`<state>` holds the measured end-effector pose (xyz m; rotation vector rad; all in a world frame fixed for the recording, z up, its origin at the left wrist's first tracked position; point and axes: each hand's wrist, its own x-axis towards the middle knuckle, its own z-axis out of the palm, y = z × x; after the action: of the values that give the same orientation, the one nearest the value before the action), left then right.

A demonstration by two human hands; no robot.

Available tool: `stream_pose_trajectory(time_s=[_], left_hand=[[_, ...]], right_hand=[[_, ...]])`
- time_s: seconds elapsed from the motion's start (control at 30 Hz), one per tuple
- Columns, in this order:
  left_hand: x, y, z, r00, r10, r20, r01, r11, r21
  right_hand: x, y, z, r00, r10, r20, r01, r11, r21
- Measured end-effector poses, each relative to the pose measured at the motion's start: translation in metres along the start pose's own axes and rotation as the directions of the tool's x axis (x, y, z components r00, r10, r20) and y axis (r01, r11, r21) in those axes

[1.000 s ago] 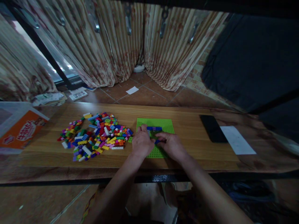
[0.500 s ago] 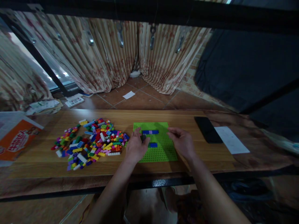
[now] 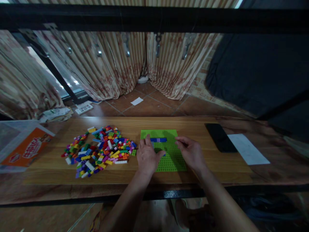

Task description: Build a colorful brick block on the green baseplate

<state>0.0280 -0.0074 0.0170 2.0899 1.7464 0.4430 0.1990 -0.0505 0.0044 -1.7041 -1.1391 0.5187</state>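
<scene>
A green studded baseplate (image 3: 170,162) lies on the table, with a row of blue bricks (image 3: 163,140) and a purple piece amid it near its far side. My left hand (image 3: 147,158) is over the plate's left part, fingers stretched forward and thumb held apart. It covers most of a second, nearer blue brick (image 3: 164,154). A small greyish piece seems to show beside its fingers, too blurred to name. Above the plate's right edge is my right hand (image 3: 191,153), thumb and index finger pinched together; whatever may be between them is hidden.
Left of the plate spreads a pile of loose coloured bricks (image 3: 103,151). Farther left stands a clear plastic box (image 3: 14,129) with an orange label. On the right lie a black phone (image 3: 220,138) and a white paper sheet (image 3: 249,149). A dark bar crosses above.
My left hand has shifted right over the plate and now hides most of the nearer blue brick. My right hand stays pinched by the right edge. The view has tilted slightly.
</scene>
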Motion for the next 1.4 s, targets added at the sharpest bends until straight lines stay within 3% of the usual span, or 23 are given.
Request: stream_pose_trajectory(time_s=[0.23,0.43,0.67,0.83,0.93,1.0,1.07,1.13,1.17,1.23,1.33,1.4], left_hand=[[-0.004,0.001,0.000,1.000,0.012,0.027,-0.013,0.999,0.033],[-0.003,0.001,-0.001,0.995,-0.024,0.096,0.032,0.996,-0.087],[-0.008,-0.002,-0.001,0.997,0.033,0.067,-0.022,0.987,-0.160],[-0.003,-0.012,-0.024,0.992,0.104,-0.066,-0.119,0.945,-0.305],[0.014,-0.038,-0.044,0.976,0.044,-0.214,-0.123,0.921,-0.369],[0.030,-0.068,-0.061,0.947,-0.066,-0.314,-0.064,0.920,-0.387],[0.047,-0.106,-0.082,0.882,-0.218,-0.417,0.044,0.921,-0.388],[0.062,-0.144,-0.108,0.837,-0.294,-0.462,0.164,0.939,-0.302],[0.070,-0.162,-0.122,0.838,-0.297,-0.458,0.217,0.951,-0.220],[0.084,-0.191,-0.148,0.904,-0.209,-0.373,0.235,0.972,0.026],[0.101,-0.214,-0.174,0.964,-0.103,-0.246,0.135,0.984,0.119],[0.109,-0.221,-0.178,0.989,-0.031,-0.144,0.052,0.988,0.144]], right_hand=[[-0.001,-0.013,0.009,1.000,0.002,0.029,-0.002,1.000,-0.014],[-0.003,-0.017,0.026,0.998,-0.025,0.050,0.027,0.998,-0.057],[-0.002,-0.021,0.038,0.999,-0.024,0.023,0.026,0.996,-0.087],[0.000,-0.019,0.040,1.000,-0.011,0.018,0.013,0.996,-0.088],[-0.001,-0.015,0.041,1.000,-0.011,0.017,0.012,0.995,-0.098],[-0.001,-0.013,0.042,1.000,-0.024,0.013,0.026,0.994,-0.103],[-0.001,-0.014,0.043,0.999,-0.045,0.007,0.045,0.994,-0.104],[-0.001,-0.018,0.046,0.999,-0.051,0.009,0.052,0.993,-0.104],[-0.001,-0.020,0.047,0.999,-0.049,0.014,0.050,0.993,-0.104],[0.001,-0.024,0.051,0.998,-0.045,0.038,0.048,0.994,-0.102],[0.002,-0.027,0.058,0.996,-0.064,0.059,0.070,0.994,-0.089],[0.002,-0.029,0.063,0.994,-0.081,0.068,0.086,0.993,-0.076]])
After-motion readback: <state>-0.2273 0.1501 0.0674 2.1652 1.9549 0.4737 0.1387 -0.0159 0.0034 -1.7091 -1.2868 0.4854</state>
